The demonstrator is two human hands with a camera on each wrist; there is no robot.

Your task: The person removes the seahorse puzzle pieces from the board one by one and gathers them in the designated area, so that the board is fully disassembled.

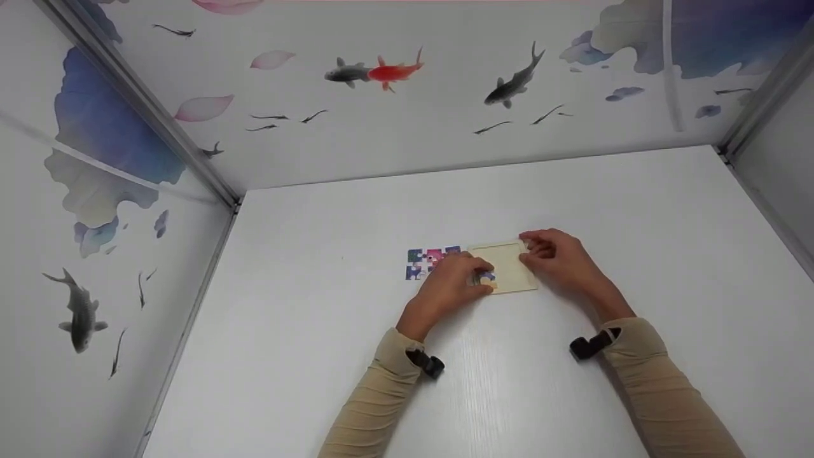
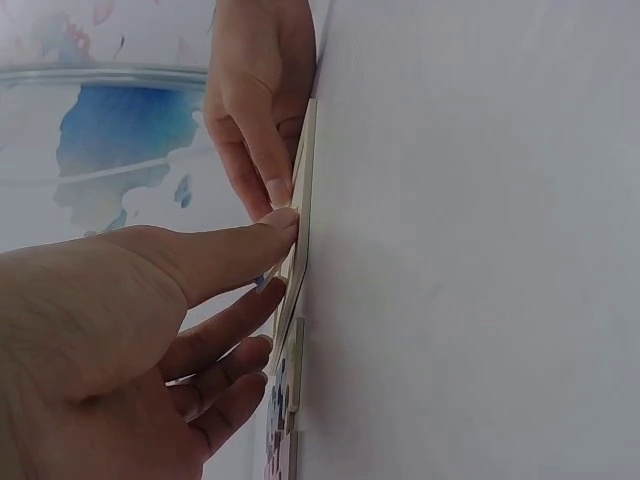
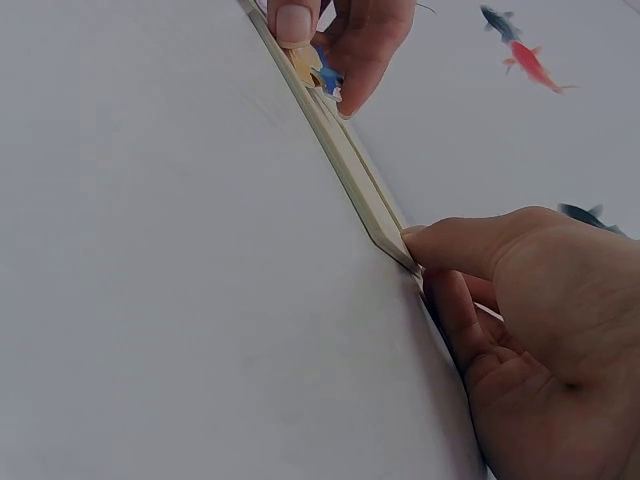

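Note:
My left hand (image 1: 450,280) pinches a colourful jigsaw puzzle piece (image 1: 488,278) between thumb and fingers, over the lower left part of a shallow pale wooden puzzle tray (image 1: 516,272). Yellow and blue show on that piece (image 3: 318,74) in the right wrist view. At the tray's right edge, my right hand (image 1: 563,259) grips the rim, its thumb on top in the right wrist view. Left of the tray lie several joined or closely set puzzle pieces (image 1: 415,256), partly covered by my left hand.
The white table (image 1: 305,331) carries the tray and pieces near its middle. Printed panels with fish and petals (image 1: 394,127) rise behind it, and another wall (image 1: 38,210) stands at the left. Small black cameras (image 1: 434,367) sit on both wrists.

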